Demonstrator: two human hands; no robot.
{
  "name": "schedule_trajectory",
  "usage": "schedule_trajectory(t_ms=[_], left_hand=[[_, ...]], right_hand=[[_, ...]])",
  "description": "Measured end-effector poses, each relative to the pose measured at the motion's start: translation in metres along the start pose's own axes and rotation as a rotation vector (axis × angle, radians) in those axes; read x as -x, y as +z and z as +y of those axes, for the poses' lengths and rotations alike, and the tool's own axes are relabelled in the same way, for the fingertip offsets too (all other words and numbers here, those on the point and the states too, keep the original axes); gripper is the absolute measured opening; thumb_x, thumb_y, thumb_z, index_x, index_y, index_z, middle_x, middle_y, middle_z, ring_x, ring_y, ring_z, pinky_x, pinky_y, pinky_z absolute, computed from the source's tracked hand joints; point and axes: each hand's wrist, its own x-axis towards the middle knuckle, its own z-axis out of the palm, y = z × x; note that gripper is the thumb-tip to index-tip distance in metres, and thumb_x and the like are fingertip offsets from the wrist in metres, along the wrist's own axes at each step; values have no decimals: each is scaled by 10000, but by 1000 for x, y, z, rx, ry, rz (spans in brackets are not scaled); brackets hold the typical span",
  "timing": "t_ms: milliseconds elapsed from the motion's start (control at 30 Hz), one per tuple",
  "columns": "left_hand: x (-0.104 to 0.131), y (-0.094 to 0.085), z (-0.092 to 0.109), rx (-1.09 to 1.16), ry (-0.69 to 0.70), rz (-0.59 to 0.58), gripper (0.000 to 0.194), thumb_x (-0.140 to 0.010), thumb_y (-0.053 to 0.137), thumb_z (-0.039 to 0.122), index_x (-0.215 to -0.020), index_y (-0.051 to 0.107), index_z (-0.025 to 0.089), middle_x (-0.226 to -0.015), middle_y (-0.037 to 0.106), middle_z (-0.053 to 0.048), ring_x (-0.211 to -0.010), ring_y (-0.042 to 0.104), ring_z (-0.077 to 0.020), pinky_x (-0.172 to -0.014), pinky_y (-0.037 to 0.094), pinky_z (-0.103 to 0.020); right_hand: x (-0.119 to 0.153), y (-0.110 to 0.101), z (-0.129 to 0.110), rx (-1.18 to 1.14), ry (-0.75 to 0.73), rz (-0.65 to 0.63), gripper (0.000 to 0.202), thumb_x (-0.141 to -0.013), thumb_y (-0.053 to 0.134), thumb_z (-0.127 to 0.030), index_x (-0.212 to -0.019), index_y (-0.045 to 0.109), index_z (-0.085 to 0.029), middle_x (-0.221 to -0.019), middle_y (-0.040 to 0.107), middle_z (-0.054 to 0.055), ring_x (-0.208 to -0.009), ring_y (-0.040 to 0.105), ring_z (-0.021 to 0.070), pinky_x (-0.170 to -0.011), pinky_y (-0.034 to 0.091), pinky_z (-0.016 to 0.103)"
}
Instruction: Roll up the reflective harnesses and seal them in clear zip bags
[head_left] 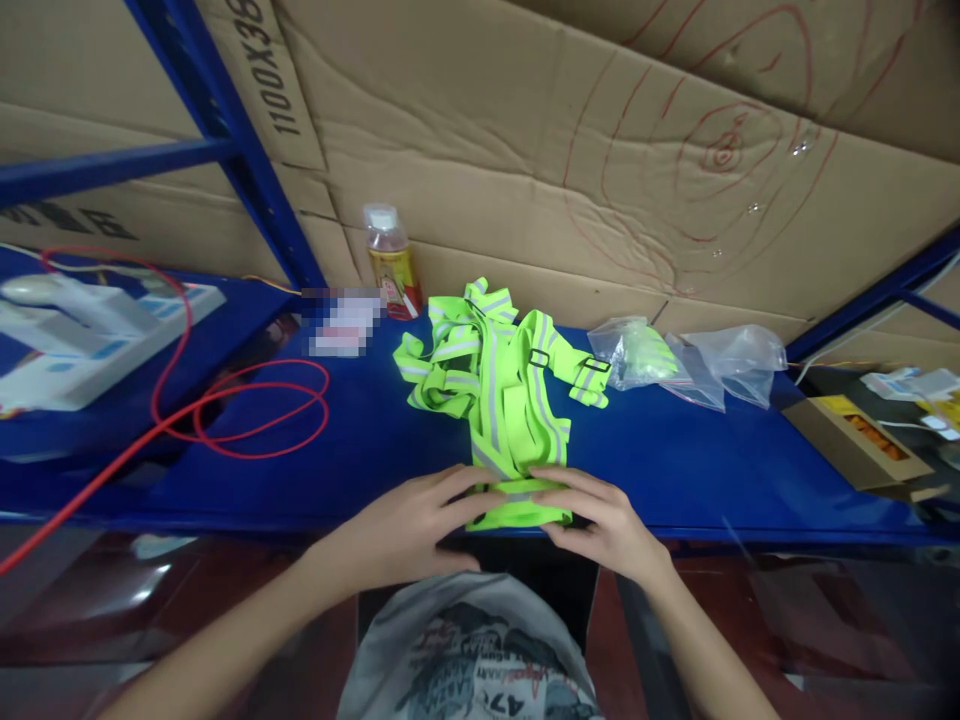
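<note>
The left hand (427, 520) is resting loosely spread fingers on the near end of the yellow-green straps (499, 400), its thumb standing away; the right hand (604, 525) is draping its fingers over the other side, though whether it is pinching cannot be told. Both are probably keeping that end flat at the blue table's (382, 480) front edge. Beyond, the straps are lying in a loose tangle, showing grey stripes and black buckles (598, 366). Plastic bags (637, 360) and a bottle (394, 270) are sitting farther back, seemingly out of the way.
</note>
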Motion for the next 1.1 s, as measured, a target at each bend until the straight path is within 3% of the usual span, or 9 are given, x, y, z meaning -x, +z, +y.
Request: schedule_trajectory(t_ms=[167, 267, 333, 533, 667, 800, 967, 1033, 1100], left_hand=[[0, 4, 3, -2, 68, 99, 371, -1079, 698, 68, -1421, 728, 207, -1326, 847, -71, -1243, 813, -249, -1220, 650, -425], [-4, 3, -1, 61, 80, 148, 335, -1066, 721, 98, -1383, 753, 199, -1299, 866, -71, -1238, 821, -246, -1207, 658, -423], [-7, 1, -4, 135, 54, 163, 290, -1069, 736, 155, -1354, 771, 197, -1290, 867, -86, -1206, 835, -243, -1147, 685, -392], [-16, -3, -5, 351, -121, 166, 300, -1087, 754, 294, -1371, 773, 200, -1221, 881, -101, -1059, 861, -233, -980, 696, -326], [-22, -3, -3, 421, -315, 160, 327, -1129, 705, 381, -1384, 782, 191, -1207, 877, -90, -979, 840, -219, -887, 665, -306], [-30, -3, -2, 426, -384, 141, 313, -1160, 628, 403, -1260, 834, 191, -1145, 840, -97, -978, 805, -229, -905, 644, -323], [-38, -5, 1, 379, -434, 87, 309, -1169, 604, 362, -1199, 857, 186, -1048, 816, -80, -915, 779, -229, -867, 634, -329], [-38, -2, 0, 331, -414, 126, 301, -1165, 617, 351, -1185, 867, 185, -1091, 796, -93, -963, 779, -237, -889, 647, -339], [-35, 3, -2, 285, -378, 209, 284, -1166, 620, 321, -1242, 859, 188, -1172, 786, -106, -1022, 781, -240, -922, 662, -352]], right_hand=[[5, 2, -7, 33, -33, -50, 338, -1050, 870, -285, -1377, 811, -225, -1483, 815, 171, -1336, 837, 279, -1130, 710, 365], [5, 2, -9, 145, -50, -46, 419, -1025, 907, -364, -1400, 794, -214, -1538, 765, 210, -1390, 799, 325, -1129, 717, 436], [4, 3, -9, 224, -67, -18, 412, -1055, 870, -344, -1433, 774, -209, -1459, 795, 205, -1324, 816, 334, -1072, 731, 473], [1, 7, -7, 212, -39, 146, 469, -1110, 759, -225, -1571, 673, -226, -1282, 879, 147, -1131, 858, 311, -957, 706, 472], [-1, 11, -9, 134, 106, 167, 383, -1091, 797, -232, -1469, 737, -252, -1173, 887, 91, -953, 840, 259, -826, 683, 396], [-4, 13, -11, 215, 163, 131, 223, -1120, 749, -255, -1338, 789, -230, -1032, 833, 76, -899, 791, 262, -794, 670, 414], [-4, 13, -11, 328, 172, 169, 265, -1125, 735, -286, -1378, 788, -230, -1292, 779, 172, -1121, 839, 322, -906, 733, 453], [-3, 12, -11, 335, 120, 152, 260, -1136, 710, -243, -1385, 783, -256, -1344, 791, 171, -1181, 846, 325, -952, 739, 460], [-1, 9, -10, 320, 62, 71, 264, -1127, 756, -323, -1384, 783, -272, -1393, 815, 164, -1235, 847, 348, -996, 746, 496]])
